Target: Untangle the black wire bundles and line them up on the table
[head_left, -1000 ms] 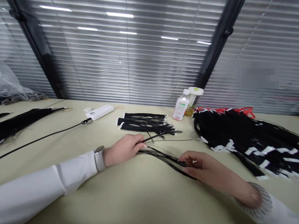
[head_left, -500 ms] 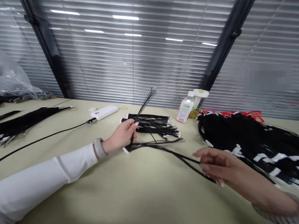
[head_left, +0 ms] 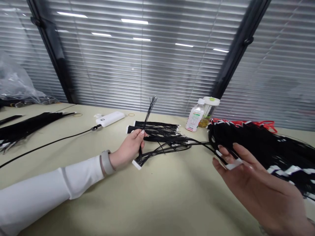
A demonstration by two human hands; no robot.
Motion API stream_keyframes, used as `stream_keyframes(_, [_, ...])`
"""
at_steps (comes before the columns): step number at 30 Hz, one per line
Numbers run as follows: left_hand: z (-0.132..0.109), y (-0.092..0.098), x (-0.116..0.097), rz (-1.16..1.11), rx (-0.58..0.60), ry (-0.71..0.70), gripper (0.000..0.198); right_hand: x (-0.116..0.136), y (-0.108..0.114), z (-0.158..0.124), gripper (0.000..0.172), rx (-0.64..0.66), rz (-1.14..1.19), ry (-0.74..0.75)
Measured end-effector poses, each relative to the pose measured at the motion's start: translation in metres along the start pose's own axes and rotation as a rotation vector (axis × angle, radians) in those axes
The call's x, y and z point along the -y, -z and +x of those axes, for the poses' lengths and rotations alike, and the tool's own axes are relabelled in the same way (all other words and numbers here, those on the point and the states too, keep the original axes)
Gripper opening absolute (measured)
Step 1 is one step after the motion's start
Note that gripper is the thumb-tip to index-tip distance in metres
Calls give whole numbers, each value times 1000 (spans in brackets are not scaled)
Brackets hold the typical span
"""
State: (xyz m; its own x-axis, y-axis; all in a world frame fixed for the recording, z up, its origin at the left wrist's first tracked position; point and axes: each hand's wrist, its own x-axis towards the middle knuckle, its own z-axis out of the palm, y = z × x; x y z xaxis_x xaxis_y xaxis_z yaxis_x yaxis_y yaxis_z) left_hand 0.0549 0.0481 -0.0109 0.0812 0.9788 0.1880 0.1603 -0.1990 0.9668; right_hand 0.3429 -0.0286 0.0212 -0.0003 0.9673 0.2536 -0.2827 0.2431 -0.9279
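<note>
My left hand (head_left: 134,144) is closed round a bunch of thin black wires (head_left: 149,113), whose loose ends fan upward above my thumb. Below the fist, a white connector (head_left: 136,164) touches the table, and more black wires run from it to the right. At right, my turned-up right hand (head_left: 248,177) has its fingers curled about black cables (head_left: 218,154) with a white tag (head_left: 234,164) between the fingers. Behind my left hand lie bundles of black wires (head_left: 159,131) with white ends.
A large heap of black cables (head_left: 256,147) with red loops covers the right side. A white bottle (head_left: 195,116) and a clear jar (head_left: 209,111) stand at the back. A white power bank (head_left: 112,118) with a cable and other black wires (head_left: 31,126) lie left.
My right hand has turned palm up, and a white tag now shows in its fingers. The cables from it have swung back toward the wire bundles. My left hand keeps its hold.
</note>
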Motion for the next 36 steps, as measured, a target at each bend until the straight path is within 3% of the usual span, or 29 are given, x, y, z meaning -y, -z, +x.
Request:
stream_keyframes(6, [-10,-11,6,58,71,-60,25,3,-16,-1,30,-202,117,-145])
stream_keyframes(10, [-13,-11,4,131,31,-132,25,0,-17,4,33,-274,180,-166])
stream_keyframes(15, [-17,-11,4,152,3,-166,24,-3,-12,5,28,-203,178,-106])
stream_keyframes(21, [-28,-3,3,157,-8,-162,25,2,-4,2,26,-202,-65,-72])
stream_keyframes(24, [-30,3,6,137,-10,-117,27,1,-4,-1,29,-107,-147,-129])
stream_keyframes(29, [-27,5,14,175,-35,-38,31,-5,-8,-4,38,-77,-82,-239])
stream_keyframes(36, [-15,12,14,459,-9,-97,27,6,-22,-9,43,-153,37,-232])
